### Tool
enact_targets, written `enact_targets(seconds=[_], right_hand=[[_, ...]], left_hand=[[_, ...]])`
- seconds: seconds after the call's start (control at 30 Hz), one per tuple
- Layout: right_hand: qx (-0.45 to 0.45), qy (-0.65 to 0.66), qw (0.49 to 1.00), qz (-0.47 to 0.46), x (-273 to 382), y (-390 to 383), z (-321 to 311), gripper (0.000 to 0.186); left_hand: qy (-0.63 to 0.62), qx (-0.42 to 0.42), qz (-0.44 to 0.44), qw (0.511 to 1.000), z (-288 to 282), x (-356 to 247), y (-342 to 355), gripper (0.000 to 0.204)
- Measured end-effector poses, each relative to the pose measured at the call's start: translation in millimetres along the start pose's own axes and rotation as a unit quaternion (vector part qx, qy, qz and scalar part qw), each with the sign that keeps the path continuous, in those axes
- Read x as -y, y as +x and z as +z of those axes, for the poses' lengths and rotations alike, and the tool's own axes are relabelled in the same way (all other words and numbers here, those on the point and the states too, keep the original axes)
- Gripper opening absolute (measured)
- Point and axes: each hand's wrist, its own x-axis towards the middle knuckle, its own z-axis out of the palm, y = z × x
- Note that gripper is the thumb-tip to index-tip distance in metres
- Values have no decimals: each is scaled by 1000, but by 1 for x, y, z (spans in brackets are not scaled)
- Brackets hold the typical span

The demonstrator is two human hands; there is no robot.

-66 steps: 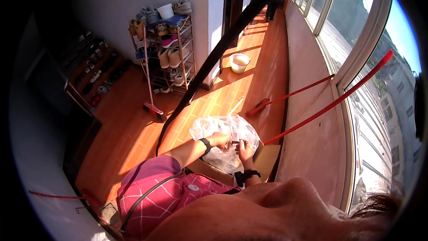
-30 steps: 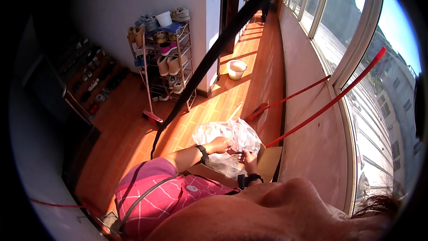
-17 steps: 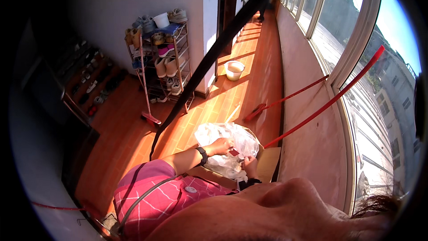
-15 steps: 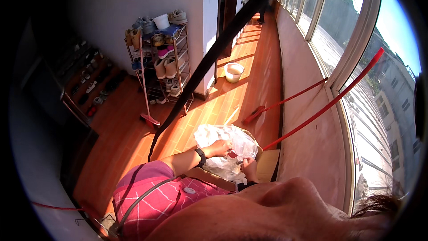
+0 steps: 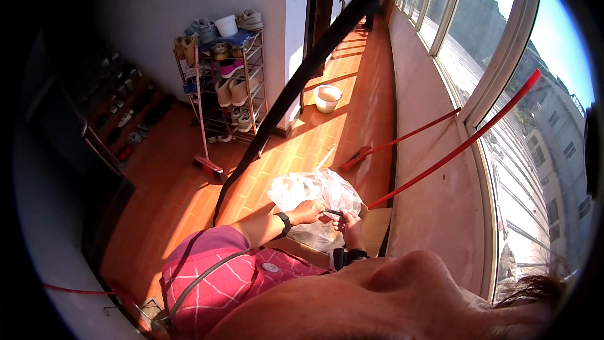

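My left hand (image 5: 310, 210), with a black band at the wrist, is closed on a small reddish piece (image 5: 325, 218). Just to its right, my right hand (image 5: 350, 226) pinches a thin dark item (image 5: 335, 212) that extends toward my left fingers; whether the two pieces are joined, I cannot tell. Beneath and behind both hands is a crumpled translucent plastic bag (image 5: 296, 187) lying in an open cardboard box (image 5: 377, 226).
Red-headed brooms (image 5: 208, 165) (image 5: 357, 156) stand near a loaded shoe rack (image 5: 251, 69) and the windowed right wall. A long red pole (image 5: 472, 141) leans beside the box. A white bucket (image 5: 327, 98) sits in the corridor; more shoes (image 5: 126, 116) line the left floor. A black cable crosses my view.
Since half a second ago my right hand has come up slightly, and the dark item shows between my fingers again. The bag has shifted a little left.
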Motion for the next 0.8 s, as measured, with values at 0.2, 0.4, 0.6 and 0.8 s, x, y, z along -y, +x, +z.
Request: enact_targets(seconds=[0.2,0.4,0.6,0.8], right_hand=[[-158,-192,968,29,-26,-5,-18,22],[7,-58,997,-46,-1,-17,23,26],[-114,-227,967,18,-12,-10,-14,26],[-8,-89,996,-20,1,-15,11,31]], left_hand=[[53,-55,-8,997,-17,14,8,11],[-12,-49,8,999,2,19,-2,13],[41,-80,53,995,-17,14,6,10],[-15,-65,32,997,0,13,-3,10]])
